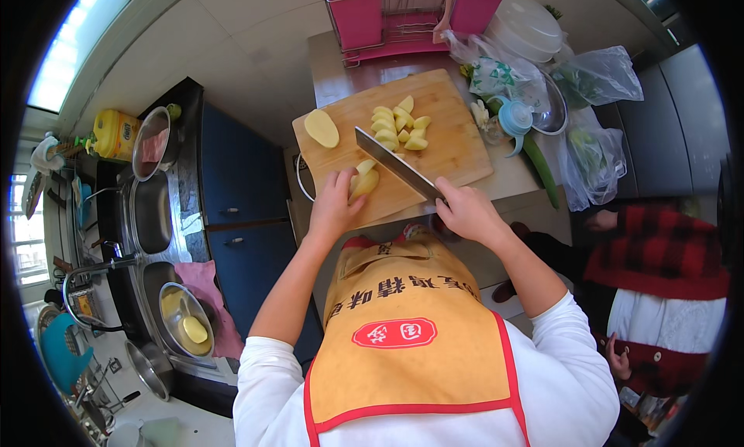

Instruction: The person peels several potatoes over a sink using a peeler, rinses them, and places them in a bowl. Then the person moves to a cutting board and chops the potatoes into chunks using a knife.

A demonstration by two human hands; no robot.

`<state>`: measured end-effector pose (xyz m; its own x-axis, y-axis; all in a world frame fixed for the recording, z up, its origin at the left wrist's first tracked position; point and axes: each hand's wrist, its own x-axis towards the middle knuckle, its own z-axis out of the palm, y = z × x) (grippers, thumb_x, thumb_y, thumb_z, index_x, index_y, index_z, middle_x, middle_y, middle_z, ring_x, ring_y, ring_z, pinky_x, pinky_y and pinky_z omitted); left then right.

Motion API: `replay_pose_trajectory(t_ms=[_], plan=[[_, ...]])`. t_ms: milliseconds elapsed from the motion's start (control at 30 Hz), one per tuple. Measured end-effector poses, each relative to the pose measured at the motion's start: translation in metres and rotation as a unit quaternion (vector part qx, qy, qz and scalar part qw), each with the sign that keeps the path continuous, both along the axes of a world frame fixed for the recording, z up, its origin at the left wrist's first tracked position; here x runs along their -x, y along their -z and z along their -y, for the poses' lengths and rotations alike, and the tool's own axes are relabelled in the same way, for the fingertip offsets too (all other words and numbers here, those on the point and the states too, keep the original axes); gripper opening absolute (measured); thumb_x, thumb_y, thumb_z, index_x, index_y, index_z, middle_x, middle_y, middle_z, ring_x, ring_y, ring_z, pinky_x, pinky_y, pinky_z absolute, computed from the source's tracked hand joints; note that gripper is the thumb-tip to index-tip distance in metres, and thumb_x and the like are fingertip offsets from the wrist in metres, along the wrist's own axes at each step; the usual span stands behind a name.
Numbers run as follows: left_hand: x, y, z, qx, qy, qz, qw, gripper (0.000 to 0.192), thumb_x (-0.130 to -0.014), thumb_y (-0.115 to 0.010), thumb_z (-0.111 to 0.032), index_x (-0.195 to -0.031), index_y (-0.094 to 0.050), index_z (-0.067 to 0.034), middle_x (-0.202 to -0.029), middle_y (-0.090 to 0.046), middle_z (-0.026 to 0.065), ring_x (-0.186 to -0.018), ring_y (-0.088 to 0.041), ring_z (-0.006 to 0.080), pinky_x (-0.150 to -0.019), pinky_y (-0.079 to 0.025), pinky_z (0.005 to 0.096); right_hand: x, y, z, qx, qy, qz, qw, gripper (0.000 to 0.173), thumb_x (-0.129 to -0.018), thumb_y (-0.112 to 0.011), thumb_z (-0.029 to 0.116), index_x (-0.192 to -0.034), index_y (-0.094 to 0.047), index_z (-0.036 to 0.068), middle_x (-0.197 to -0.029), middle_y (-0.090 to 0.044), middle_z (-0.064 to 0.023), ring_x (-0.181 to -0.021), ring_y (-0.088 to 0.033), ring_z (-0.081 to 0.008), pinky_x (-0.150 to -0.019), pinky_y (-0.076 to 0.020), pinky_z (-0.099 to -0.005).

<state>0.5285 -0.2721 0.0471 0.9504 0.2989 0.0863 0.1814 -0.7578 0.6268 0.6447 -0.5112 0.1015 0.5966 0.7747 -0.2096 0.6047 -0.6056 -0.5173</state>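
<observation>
On a wooden cutting board (459, 147) lies a pile of pale yellow potato chunks (400, 123). My left hand (335, 205) grips a peeled potato piece (364, 182) at the board's near edge, and part of it is hidden behind the fingers. My right hand (468, 211) is closed around the handle of a cleaver (398, 163). The wide blade slants up and left over the board, between the held piece and the chunks. At the board's left end rests a halved potato (321, 128), its flat side showing.
A pink utensil rack (401, 48) stands behind the board. To the right are plastic bags of greens (593, 156), a blue-lidded bottle (516, 121) and a cucumber (539, 171). A person in a checked garment (657, 252) is close by. Leftward, a bowl of potatoes (186, 319) sits at the sink.
</observation>
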Motion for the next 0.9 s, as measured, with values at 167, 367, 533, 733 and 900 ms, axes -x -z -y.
replay_pose_trajectory(t_ms=[167, 367, 533, 733, 900], plan=[[-0.012, 0.015, 0.014, 0.045, -0.075, -0.021, 0.996, 0.044, -0.079, -0.073, -0.022, -0.114, -0.052, -0.008, -0.097, -0.055, 0.0135, -0.081, -0.059, 0.0330, -0.067, -0.049, 0.0413, -0.004, 0.002, -0.005, 0.007, -0.033, 0.032, 0.999, 0.018, -0.085, -0.052, 0.013, -0.098, -0.042, 0.006, -0.064, -0.061, -0.0200, -0.063, -0.060, -0.0421, -0.057, -0.0461, -0.0526], [-0.011, 0.029, 0.019, -0.021, -0.099, 0.068, 0.993, 0.044, -0.076, -0.077, -0.023, -0.111, -0.054, -0.008, -0.085, -0.052, 0.0088, -0.060, -0.053, 0.0204, -0.055, -0.046, 0.0344, -0.006, 0.001, -0.006, 0.013, -0.034, 0.036, 0.999, 0.016, -0.085, -0.052, 0.013, -0.096, -0.042, 0.005, -0.063, -0.061, -0.0202, -0.062, -0.059, -0.0415, -0.056, -0.0460, -0.0520], [-0.012, 0.031, 0.019, -0.030, -0.103, 0.083, 0.991, 0.042, -0.077, -0.077, -0.025, -0.108, -0.054, -0.007, -0.084, -0.052, 0.0091, -0.061, -0.054, 0.0214, -0.055, -0.046, 0.0346, 0.003, -0.011, -0.004, -0.019, -0.022, 0.061, 0.998, 0.013, -0.086, -0.051, 0.012, -0.093, -0.043, 0.005, -0.063, -0.061, -0.0192, -0.062, -0.060, -0.0406, -0.055, -0.0459, -0.0513], [-0.011, 0.028, 0.020, -0.007, -0.107, 0.080, 0.991, 0.039, -0.078, -0.075, -0.022, -0.107, -0.054, -0.005, -0.088, -0.054, 0.0111, -0.067, -0.056, 0.0258, -0.060, -0.047, 0.0360, 0.012, -0.024, -0.002, 0.003, -0.030, 0.072, 0.997, 0.012, -0.086, -0.052, 0.012, -0.093, -0.044, 0.006, -0.063, -0.060, -0.0185, -0.062, -0.060, -0.0400, -0.055, -0.0460, -0.0509], [-0.003, 0.024, 0.020, 0.059, -0.097, 0.046, 0.993, 0.036, -0.080, -0.071, -0.016, -0.107, -0.052, -0.003, -0.094, -0.056, 0.0146, -0.078, -0.057, 0.0324, -0.067, -0.048, 0.0396, 0.018, -0.019, -0.007, 0.044, -0.038, 0.050, 0.997, 0.014, -0.086, -0.052, 0.012, -0.094, -0.043, 0.005, -0.064, -0.061, -0.0189, -0.062, -0.060, -0.0413, -0.056, -0.0459, -0.0518]])
